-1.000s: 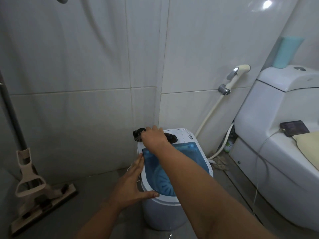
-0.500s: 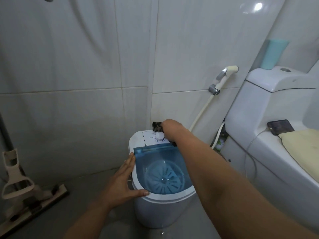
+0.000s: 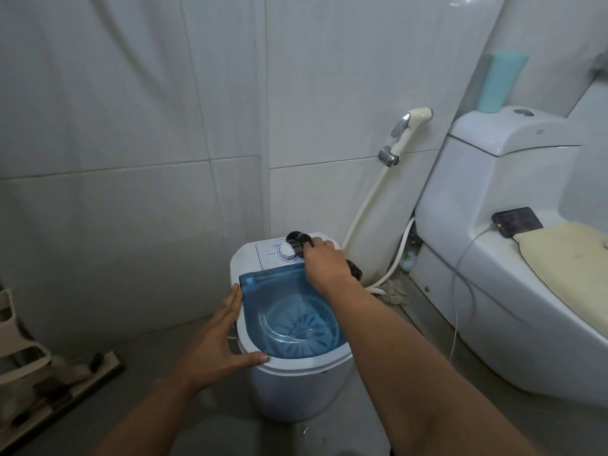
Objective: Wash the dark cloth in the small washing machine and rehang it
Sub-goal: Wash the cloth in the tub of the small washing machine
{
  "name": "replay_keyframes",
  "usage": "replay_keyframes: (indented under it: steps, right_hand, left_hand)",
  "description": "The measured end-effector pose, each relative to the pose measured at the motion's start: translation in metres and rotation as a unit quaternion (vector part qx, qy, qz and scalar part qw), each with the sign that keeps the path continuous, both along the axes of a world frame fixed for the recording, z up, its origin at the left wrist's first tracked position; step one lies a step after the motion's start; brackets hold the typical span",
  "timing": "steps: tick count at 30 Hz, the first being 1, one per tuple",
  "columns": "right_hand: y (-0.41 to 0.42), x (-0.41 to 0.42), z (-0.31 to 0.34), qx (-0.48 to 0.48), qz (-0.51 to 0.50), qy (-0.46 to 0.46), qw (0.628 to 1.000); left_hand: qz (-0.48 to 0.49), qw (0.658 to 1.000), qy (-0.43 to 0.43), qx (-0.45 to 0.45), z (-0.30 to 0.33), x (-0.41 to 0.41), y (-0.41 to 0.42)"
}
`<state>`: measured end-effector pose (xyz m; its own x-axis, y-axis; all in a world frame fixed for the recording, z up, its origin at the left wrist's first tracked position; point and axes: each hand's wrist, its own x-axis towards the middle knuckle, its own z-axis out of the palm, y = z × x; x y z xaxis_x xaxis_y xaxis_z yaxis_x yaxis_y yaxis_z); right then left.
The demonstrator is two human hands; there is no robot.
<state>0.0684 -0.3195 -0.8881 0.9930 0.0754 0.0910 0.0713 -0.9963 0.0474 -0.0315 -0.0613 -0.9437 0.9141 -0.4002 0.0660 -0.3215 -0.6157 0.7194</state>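
Observation:
The small washing machine [image 3: 296,390] stands on the floor in the corner, white with a translucent blue lid [image 3: 263,291] lying shut over the tub. My right hand [image 3: 324,261] rests on the control panel at the back, beside the white dial [image 3: 288,251]. Its fingers are closed on the dark cloth [image 3: 297,240], which bulges out past my fingertips and again under my wrist. My left hand [image 3: 220,337] lies flat against the machine's left side, fingers apart and thumb on the front rim.
A white toilet [image 3: 493,291] fills the right side, with a phone [image 3: 516,221] on a cable and a yellow pad [image 3: 566,255] on it. A bidet sprayer [image 3: 411,123] hangs on the wall behind the machine. A mop [image 3: 49,373] lies at the left.
My right hand has slid to the right along the control panel with the dark cloth, uncovering the white dial. My left hand has stayed on the machine's side.

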Motion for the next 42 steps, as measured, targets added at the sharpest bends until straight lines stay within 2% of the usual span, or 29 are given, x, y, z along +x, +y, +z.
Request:
replay_keyframes:
  steps: [5,11,17,32,42]
  right_hand:
    - [-0.004,0.019,0.009,-0.001,-0.041,0.018,0.999]
    - [-0.03,0.044,0.019,0.112,-0.123,0.051,0.985]
    - [-0.053,0.023,0.008,0.16,-0.119,0.06,0.978]
    - [-0.074,-0.053,-0.016,0.251,-0.131,-0.035,0.958]
    - [-0.064,-0.068,-0.012,0.234,-0.159,-0.037,0.958]
  left_hand:
    - [0.004,1.0,-0.007,0.011,0.002,0.0,0.0]
    - [0.004,1.0,0.011,0.009,-0.001,0.001,-0.002]
    - [0.002,1.0,0.011,0.029,-0.004,0.003,0.001]
    - [-0.011,0.999,0.013,-0.046,-0.003,-0.001,-0.003]
    - [-0.013,0.997,0.048,-0.05,-0.012,0.005,0.0]
